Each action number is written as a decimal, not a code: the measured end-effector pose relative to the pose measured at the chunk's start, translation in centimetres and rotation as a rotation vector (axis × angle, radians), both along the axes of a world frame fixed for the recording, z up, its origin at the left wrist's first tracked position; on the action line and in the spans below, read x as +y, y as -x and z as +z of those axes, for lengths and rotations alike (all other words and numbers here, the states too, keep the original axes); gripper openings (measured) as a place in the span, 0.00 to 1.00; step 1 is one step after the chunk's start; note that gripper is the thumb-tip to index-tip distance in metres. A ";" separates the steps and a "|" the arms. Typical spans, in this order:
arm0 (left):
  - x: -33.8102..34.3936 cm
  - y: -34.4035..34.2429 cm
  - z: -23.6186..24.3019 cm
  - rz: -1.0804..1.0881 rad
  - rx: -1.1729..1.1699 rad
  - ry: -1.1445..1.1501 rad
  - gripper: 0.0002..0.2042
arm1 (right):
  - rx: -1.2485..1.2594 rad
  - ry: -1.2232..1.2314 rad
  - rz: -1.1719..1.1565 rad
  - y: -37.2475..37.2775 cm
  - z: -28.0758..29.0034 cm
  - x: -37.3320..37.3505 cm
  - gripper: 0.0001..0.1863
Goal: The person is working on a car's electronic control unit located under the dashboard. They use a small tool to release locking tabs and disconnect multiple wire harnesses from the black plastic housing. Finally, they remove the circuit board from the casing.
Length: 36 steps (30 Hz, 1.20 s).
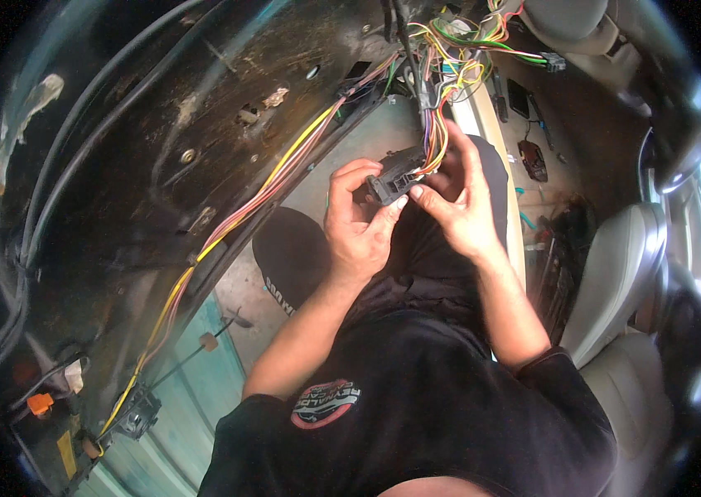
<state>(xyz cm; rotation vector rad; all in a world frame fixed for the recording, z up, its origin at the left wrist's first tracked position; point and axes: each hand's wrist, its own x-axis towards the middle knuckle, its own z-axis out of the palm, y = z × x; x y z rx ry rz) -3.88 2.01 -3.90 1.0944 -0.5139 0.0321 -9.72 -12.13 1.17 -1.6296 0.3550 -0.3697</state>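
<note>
Both hands grip a dark connector [394,176] at chest height: the left hand [356,224] pinches its body to steady it, the right hand [456,203] closes over the end where the coloured wires [436,137] enter

A round badge [325,403] in red, white and black sits on the chest of the person's black shirt, near the lower edge of the view. A strip of white lettering [278,296] runs along the dark knee. No packages, signs or screens show.
</note>
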 end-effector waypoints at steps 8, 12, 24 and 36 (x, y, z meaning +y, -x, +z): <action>-0.1 0.3 -0.2 0.145 -0.328 -0.312 0.21 | -0.151 -1.011 0.206 -1.3 -2.8 2.4 0.32; 1.8 0.3 2.0 0.014 -0.250 -0.473 0.14 | -0.105 -0.933 0.079 -3.0 -2.6 1.6 0.30; -1.9 -2.1 8.2 -0.110 0.200 -0.754 0.12 | -0.283 -0.462 0.254 -1.8 -4.4 -1.4 0.62; -3.7 -1.5 6.4 -0.013 0.116 -0.640 0.07 | -0.112 -0.787 0.185 -4.6 -3.9 -4.7 0.36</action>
